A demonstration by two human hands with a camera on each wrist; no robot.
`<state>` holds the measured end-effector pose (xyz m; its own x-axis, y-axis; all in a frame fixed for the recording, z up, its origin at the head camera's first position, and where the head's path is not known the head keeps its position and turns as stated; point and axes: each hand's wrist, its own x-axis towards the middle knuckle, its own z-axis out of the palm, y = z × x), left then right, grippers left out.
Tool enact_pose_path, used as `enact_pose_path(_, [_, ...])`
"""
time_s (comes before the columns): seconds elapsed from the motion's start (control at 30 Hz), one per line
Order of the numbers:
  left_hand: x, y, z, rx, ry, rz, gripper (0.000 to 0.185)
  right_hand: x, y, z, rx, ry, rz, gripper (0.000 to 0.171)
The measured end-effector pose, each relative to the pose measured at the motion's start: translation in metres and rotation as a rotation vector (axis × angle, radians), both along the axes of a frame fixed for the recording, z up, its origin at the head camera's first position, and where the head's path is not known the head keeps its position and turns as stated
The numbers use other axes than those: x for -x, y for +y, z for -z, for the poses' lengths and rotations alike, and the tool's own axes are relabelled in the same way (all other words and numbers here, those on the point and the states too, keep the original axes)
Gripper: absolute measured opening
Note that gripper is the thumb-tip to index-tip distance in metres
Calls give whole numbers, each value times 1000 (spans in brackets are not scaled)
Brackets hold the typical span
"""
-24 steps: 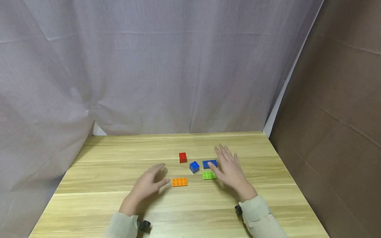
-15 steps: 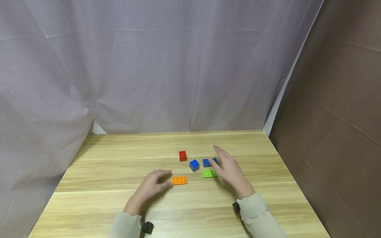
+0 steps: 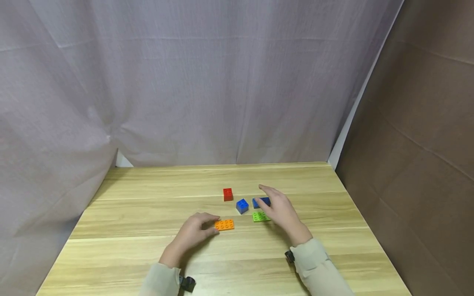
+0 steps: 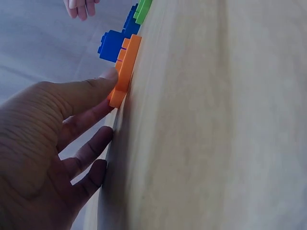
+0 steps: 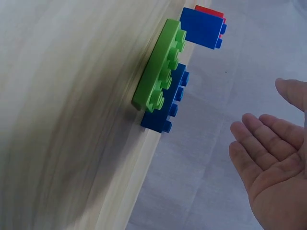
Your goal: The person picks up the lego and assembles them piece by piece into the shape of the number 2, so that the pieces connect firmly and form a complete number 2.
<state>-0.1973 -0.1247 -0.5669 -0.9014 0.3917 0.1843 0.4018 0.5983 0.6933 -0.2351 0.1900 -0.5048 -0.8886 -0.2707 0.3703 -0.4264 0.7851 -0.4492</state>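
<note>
In the head view my left hand (image 3: pixel 192 234) is at the left end of a flat orange toy brick (image 3: pixel 224 225), thumb and index finger on either side, pinching it. The left wrist view has the thumb against the orange brick (image 4: pixel 125 72), the index fingertip hidden behind it and the other fingers spread. My right hand (image 3: pixel 283 211) hovers with fingers extended over a flat lime-green brick (image 3: pixel 261 216) and a long blue brick (image 3: pixel 261 202), partly covering both. In the right wrist view the palm (image 5: pixel 283 177) holds nothing and is apart from the green brick (image 5: pixel 160 67).
A small square blue brick (image 3: pixel 242 206) lies between the hands, with a red brick (image 3: pixel 227 194) farther back. All rest on a wooden table (image 3: pixel 237 271). Grey cloth (image 3: pixel 185 90) hangs behind it, and brown cloth (image 3: pixel 418 135) along the right.
My left hand has moved right and its thumb and index finger have come around the orange brick's end. My right hand has shifted slightly left, its fingers now less spread. The bricks have not moved.
</note>
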Motion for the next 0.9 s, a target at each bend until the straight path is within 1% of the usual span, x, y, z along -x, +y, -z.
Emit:
enact_pose_path(0.2, [1, 1, 3, 25, 23, -2, 34, 1, -8, -2, 8, -16, -7, 50])
enact_pose_path(0.37, [2, 1, 4, 29, 24, 1, 36, 3, -17, -2, 14, -32, -17, 48])
enact_pose_path(0.57, [3, -1, 3, 13, 23, 9, 37, 6, -31, 0, 7, -81, -49, 52])
enact_pose_path(0.7, [3, -1, 4, 7, 13, 10, 35, 8, -40, 4, -14, -94, -75, 55])
enact_pose_path(0.9, [2, -1, 5, -1, -2, 11, 33, 9, -50, 7, -63, -151, -79, 55])
